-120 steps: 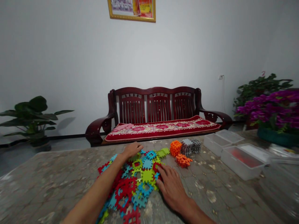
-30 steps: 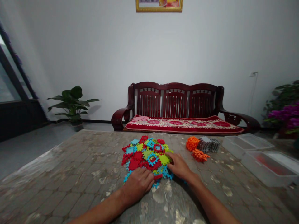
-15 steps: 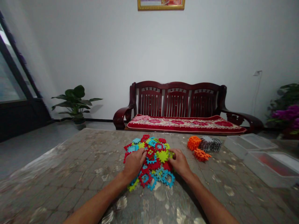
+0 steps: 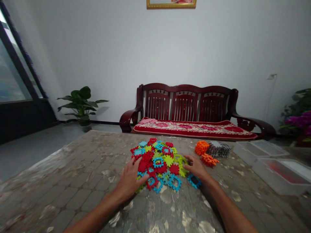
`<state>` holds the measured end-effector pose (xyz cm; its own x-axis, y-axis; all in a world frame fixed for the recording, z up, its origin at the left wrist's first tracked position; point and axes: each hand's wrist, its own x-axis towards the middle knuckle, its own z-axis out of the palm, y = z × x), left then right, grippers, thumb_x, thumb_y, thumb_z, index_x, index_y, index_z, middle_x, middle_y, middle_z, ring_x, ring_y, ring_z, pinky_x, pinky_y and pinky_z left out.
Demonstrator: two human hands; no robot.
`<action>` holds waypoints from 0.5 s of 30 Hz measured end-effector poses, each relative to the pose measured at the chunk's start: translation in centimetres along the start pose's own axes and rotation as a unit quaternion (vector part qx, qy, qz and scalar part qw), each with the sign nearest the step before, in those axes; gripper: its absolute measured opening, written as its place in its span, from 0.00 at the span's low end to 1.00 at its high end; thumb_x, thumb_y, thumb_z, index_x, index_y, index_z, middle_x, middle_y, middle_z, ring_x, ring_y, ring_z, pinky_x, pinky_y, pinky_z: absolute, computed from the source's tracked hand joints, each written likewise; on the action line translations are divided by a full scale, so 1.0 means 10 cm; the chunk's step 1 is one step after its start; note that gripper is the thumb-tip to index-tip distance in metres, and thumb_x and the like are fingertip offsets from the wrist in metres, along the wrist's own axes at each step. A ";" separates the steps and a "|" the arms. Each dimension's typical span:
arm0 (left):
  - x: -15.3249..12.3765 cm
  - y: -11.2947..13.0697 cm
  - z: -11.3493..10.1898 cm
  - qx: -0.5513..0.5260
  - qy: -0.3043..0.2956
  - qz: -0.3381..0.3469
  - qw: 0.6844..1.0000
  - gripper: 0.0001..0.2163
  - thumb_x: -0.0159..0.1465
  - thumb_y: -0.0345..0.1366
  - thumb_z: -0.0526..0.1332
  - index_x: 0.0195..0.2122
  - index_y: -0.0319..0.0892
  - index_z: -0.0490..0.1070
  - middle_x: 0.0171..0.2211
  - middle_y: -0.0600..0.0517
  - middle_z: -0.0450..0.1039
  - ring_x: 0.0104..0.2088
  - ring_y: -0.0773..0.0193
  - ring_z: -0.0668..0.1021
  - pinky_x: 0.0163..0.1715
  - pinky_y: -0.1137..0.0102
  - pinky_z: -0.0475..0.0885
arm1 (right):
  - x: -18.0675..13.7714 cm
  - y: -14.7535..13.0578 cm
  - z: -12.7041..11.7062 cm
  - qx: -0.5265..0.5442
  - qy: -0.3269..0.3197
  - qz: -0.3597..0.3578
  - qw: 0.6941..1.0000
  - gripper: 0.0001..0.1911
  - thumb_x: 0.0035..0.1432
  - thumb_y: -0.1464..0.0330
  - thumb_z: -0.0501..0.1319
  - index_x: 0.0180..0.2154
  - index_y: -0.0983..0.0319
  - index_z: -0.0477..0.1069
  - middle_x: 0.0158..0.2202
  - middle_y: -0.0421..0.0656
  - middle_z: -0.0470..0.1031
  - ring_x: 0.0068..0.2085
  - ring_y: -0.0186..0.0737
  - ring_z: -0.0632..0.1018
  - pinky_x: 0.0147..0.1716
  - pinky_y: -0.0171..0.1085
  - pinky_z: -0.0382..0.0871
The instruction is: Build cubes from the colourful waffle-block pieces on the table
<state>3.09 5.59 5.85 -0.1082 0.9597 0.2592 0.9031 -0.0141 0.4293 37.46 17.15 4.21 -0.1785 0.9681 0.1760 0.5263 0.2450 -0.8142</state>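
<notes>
A heap of flat interlocking plastic pieces (image 4: 159,161) in red, blue and green lies on the patterned table (image 4: 80,181). My left hand (image 4: 130,179) rests palm down on the heap's near left edge, fingers spread over red and green pieces. My right hand (image 4: 196,166) lies on the heap's right edge, fingers stretched toward a green piece; a lone blue piece (image 4: 193,181) sits by its wrist. Neither hand grips anything.
Orange pieces (image 4: 202,152) and a grey stack (image 4: 217,149) sit to the right of the heap. Clear plastic boxes (image 4: 272,161) stand at the table's right. Behind the table are a wooden bench (image 4: 191,116), a potted plant (image 4: 81,102) and purple flowers (image 4: 300,121).
Both hands have slid outward and back toward me from the middle of the heap. The pieces have spread, and a blue one now lies apart at the right.
</notes>
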 end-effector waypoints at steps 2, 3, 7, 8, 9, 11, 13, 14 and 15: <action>-0.19 -0.02 0.10 0.017 -0.027 0.030 0.999 0.41 0.56 0.50 0.68 0.70 0.46 0.59 0.72 0.38 0.56 0.71 0.39 0.60 0.66 0.46 0.61 | -0.04 -0.02 -0.04 -0.059 -0.027 -0.025 0.998 0.38 0.42 0.65 0.69 0.58 0.62 0.74 0.56 0.50 0.78 0.56 0.55 0.77 0.59 0.54 0.68; -0.26 -0.01 0.15 0.022 -0.033 0.043 0.998 0.42 0.55 0.48 0.69 0.70 0.48 0.59 0.73 0.39 0.55 0.72 0.39 0.59 0.66 0.46 0.61 | -0.07 -0.05 -0.05 -0.093 -0.038 -0.038 0.994 0.41 0.40 0.64 0.70 0.60 0.62 0.73 0.57 0.51 0.77 0.57 0.56 0.76 0.60 0.54 0.66; -0.36 0.03 0.29 0.025 -0.020 0.067 0.997 0.36 0.58 0.39 0.66 0.69 0.48 0.62 0.72 0.40 0.56 0.72 0.40 0.59 0.66 0.45 0.62 | -0.15 -0.17 -0.01 -0.164 -0.060 -0.071 0.982 0.40 0.42 0.63 0.71 0.60 0.63 0.73 0.59 0.52 0.75 0.60 0.57 0.73 0.63 0.52 0.62; -0.34 0.05 0.31 0.020 -0.008 0.072 0.997 0.33 0.60 0.38 0.64 0.69 0.47 0.63 0.72 0.40 0.56 0.72 0.41 0.59 0.66 0.46 0.62 | -0.16 -0.18 0.00 -0.163 -0.058 -0.076 0.982 0.38 0.45 0.63 0.70 0.60 0.63 0.74 0.58 0.52 0.76 0.59 0.56 0.74 0.62 0.52 0.63; -0.32 0.06 0.32 0.014 0.005 0.078 0.997 0.30 0.62 0.37 0.61 0.68 0.47 0.64 0.72 0.39 0.55 0.72 0.43 0.60 0.67 0.47 0.62 | -0.17 -0.19 0.02 -0.157 -0.051 -0.080 0.983 0.35 0.46 0.64 0.68 0.59 0.63 0.74 0.56 0.52 0.77 0.58 0.55 0.75 0.61 0.51 0.64; -0.24 0.08 0.32 -0.001 0.031 0.090 0.995 0.26 0.65 0.37 0.58 0.66 0.45 0.67 0.72 0.39 0.56 0.71 0.45 0.61 0.66 0.48 0.63 | -0.16 -0.18 0.06 -0.132 -0.030 -0.080 0.988 0.30 0.48 0.67 0.65 0.56 0.63 0.76 0.53 0.51 0.80 0.54 0.52 0.77 0.58 0.49 0.68; -0.14 0.09 0.27 -0.013 0.061 0.093 0.994 0.24 0.67 0.39 0.57 0.64 0.45 0.68 0.70 0.39 0.60 0.69 0.47 0.64 0.66 0.49 0.64 | -0.14 -0.15 0.09 -0.086 -0.001 -0.069 0.994 0.26 0.49 0.68 0.62 0.51 0.62 0.79 0.48 0.49 0.82 0.49 0.50 0.80 0.53 0.47 0.72; -0.08 0.10 0.22 -0.015 0.079 0.089 0.993 0.24 0.67 0.40 0.57 0.64 0.45 0.68 0.68 0.40 0.62 0.68 0.48 0.66 0.66 0.49 0.64 | -0.13 -0.13 0.11 -0.058 0.014 -0.060 0.996 0.23 0.50 0.67 0.61 0.49 0.61 0.80 0.46 0.48 0.83 0.47 0.50 0.81 0.51 0.47 0.73; -0.01 0.10 0.16 -0.015 0.098 0.081 0.992 0.23 0.67 0.41 0.57 0.64 0.45 0.68 0.67 0.41 0.64 0.67 0.48 0.67 0.66 0.49 0.64 | -0.12 -0.12 0.12 -0.027 0.028 -0.052 0.998 0.21 0.50 0.66 0.61 0.46 0.61 0.81 0.44 0.48 0.83 0.45 0.50 0.81 0.49 0.46 0.74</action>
<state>4.69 5.96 4.83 -0.0434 0.8711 0.4892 0.9026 -0.1757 0.3931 36.03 15.66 4.26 -0.1889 0.9381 0.2902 0.5521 0.3458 -0.7586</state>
